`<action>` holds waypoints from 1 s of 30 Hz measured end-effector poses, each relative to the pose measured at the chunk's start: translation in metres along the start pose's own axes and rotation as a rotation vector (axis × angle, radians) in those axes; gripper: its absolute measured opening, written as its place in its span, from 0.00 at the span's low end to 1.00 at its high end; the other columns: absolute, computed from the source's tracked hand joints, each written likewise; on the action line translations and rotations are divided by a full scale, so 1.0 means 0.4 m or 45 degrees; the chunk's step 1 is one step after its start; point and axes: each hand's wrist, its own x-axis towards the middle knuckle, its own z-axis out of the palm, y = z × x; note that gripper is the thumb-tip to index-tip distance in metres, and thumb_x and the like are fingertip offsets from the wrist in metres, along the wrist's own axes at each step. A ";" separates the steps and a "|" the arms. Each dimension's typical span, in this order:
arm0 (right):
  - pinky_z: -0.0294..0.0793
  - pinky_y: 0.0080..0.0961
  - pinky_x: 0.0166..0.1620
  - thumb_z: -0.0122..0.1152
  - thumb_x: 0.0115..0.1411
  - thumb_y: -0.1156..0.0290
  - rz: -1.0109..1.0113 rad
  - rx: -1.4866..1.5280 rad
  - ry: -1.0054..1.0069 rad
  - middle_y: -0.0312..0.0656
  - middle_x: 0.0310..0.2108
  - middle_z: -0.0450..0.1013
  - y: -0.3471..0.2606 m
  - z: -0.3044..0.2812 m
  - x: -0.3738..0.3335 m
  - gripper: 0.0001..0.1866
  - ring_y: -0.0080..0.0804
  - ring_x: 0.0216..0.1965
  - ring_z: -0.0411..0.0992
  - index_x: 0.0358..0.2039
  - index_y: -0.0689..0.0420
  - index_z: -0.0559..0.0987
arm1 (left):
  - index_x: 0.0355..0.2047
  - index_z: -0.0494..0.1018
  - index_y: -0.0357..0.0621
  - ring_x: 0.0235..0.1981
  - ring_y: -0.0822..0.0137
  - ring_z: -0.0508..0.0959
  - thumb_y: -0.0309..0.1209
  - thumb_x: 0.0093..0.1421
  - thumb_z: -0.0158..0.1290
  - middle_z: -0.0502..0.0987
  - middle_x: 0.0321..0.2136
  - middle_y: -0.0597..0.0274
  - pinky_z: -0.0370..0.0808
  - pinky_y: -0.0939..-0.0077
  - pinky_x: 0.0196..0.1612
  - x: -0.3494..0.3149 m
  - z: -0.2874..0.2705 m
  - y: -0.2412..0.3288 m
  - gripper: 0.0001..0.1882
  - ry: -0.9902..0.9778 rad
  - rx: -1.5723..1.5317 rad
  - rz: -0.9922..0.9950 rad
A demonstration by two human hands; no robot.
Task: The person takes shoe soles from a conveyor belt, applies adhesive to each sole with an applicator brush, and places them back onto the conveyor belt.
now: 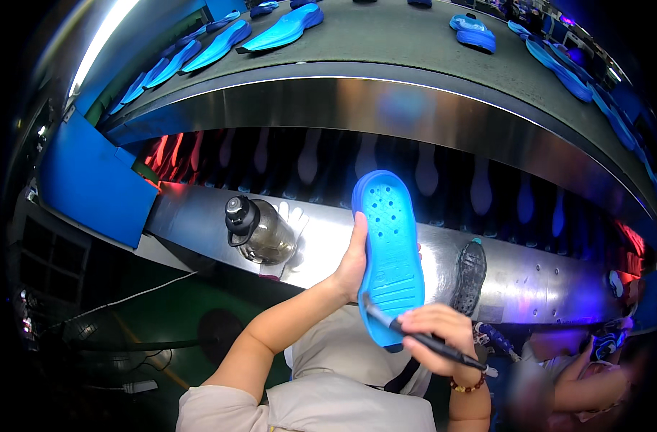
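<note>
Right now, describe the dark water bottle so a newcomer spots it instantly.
Find the shiny steel ledge under the curved conveyor of blue soles. On its left part, left of the blue sole held by the left hand, lies the translucent dark bottle with a black looped cap, the only bottle there.

No packages, labels, signs or screens can be made out anywhere in this view.
</note>
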 end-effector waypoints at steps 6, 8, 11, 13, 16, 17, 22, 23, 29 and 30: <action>0.72 0.28 0.41 0.59 0.42 0.80 0.177 0.110 0.248 0.50 0.30 0.75 0.047 -0.016 -0.025 0.09 0.37 0.35 0.74 0.28 0.65 0.77 | 0.46 0.62 0.38 0.40 0.62 0.73 0.62 0.55 0.32 0.71 0.37 0.52 0.71 0.65 0.44 -0.005 0.007 0.023 0.37 0.006 0.125 0.045; 0.72 0.27 0.41 0.61 0.42 0.79 0.111 0.109 0.075 0.48 0.29 0.75 0.022 0.011 -0.027 0.09 0.37 0.35 0.74 0.28 0.63 0.77 | 0.45 0.62 0.39 0.39 0.61 0.73 0.61 0.53 0.35 0.71 0.36 0.51 0.72 0.64 0.42 -0.001 0.004 0.014 0.37 0.065 0.259 0.025; 0.72 0.27 0.41 0.63 0.41 0.78 0.023 0.140 -0.147 0.47 0.28 0.75 -0.016 0.004 -0.032 0.10 0.38 0.35 0.74 0.28 0.63 0.78 | 0.44 0.63 0.37 0.39 0.60 0.74 0.59 0.50 0.42 0.72 0.36 0.50 0.73 0.63 0.41 -0.005 -0.002 0.017 0.36 0.082 0.353 -0.023; 0.72 0.29 0.41 0.62 0.41 0.79 0.067 0.616 -0.057 0.49 0.29 0.75 0.006 -0.014 -0.053 0.11 0.39 0.35 0.74 0.29 0.64 0.78 | 0.45 0.62 0.37 0.39 0.60 0.74 0.56 0.49 0.45 0.72 0.37 0.50 0.73 0.64 0.42 -0.010 0.002 0.025 0.35 0.141 0.475 -0.016; 0.71 0.29 0.43 0.61 0.41 0.82 0.266 0.313 0.177 0.49 0.32 0.74 0.042 -0.006 -0.084 0.11 0.39 0.36 0.73 0.29 0.66 0.78 | 0.47 0.61 0.37 0.41 0.60 0.73 0.56 0.49 0.48 0.71 0.38 0.51 0.72 0.64 0.43 -0.004 0.009 0.034 0.37 0.110 0.536 0.021; 0.71 0.29 0.43 0.61 0.41 0.82 0.295 0.295 0.042 0.48 0.32 0.74 0.040 0.004 -0.087 0.12 0.39 0.37 0.73 0.30 0.66 0.78 | 0.47 0.61 0.37 0.41 0.60 0.73 0.56 0.49 0.48 0.71 0.38 0.51 0.72 0.64 0.43 -0.003 0.007 0.034 0.37 0.107 0.534 0.019; 0.63 0.36 0.51 0.60 0.43 0.80 0.211 0.846 0.341 0.50 0.33 0.74 0.087 0.001 -0.116 0.11 0.41 0.44 0.67 0.30 0.67 0.76 | 0.49 0.60 0.37 0.42 0.60 0.73 0.69 0.41 0.46 0.71 0.39 0.51 0.72 0.63 0.45 0.009 0.027 0.043 0.49 0.034 0.512 0.109; 0.64 0.35 0.51 0.57 0.46 0.81 0.227 0.786 0.328 0.53 0.35 0.73 0.107 0.003 -0.104 0.11 0.41 0.44 0.68 0.32 0.68 0.75 | 0.49 0.60 0.37 0.42 0.60 0.73 0.69 0.41 0.46 0.71 0.39 0.51 0.72 0.63 0.45 0.017 0.039 0.047 0.49 0.033 0.506 0.105; 0.73 0.35 0.44 0.54 0.50 0.80 0.376 1.445 0.695 0.57 0.38 0.70 0.065 0.052 -0.074 0.11 0.42 0.39 0.71 0.36 0.70 0.71 | 0.59 0.47 0.41 0.52 0.57 0.65 0.66 0.46 0.44 0.60 0.52 0.49 0.64 0.58 0.53 -0.014 0.087 0.011 0.51 -0.171 -0.095 0.231; 0.72 0.34 0.45 0.54 0.51 0.79 0.373 1.447 0.688 0.57 0.37 0.70 0.062 0.051 -0.070 0.12 0.41 0.40 0.71 0.36 0.70 0.70 | 0.59 0.47 0.41 0.52 0.57 0.65 0.66 0.46 0.44 0.60 0.52 0.49 0.64 0.58 0.53 -0.028 0.087 -0.010 0.51 -0.172 -0.087 0.231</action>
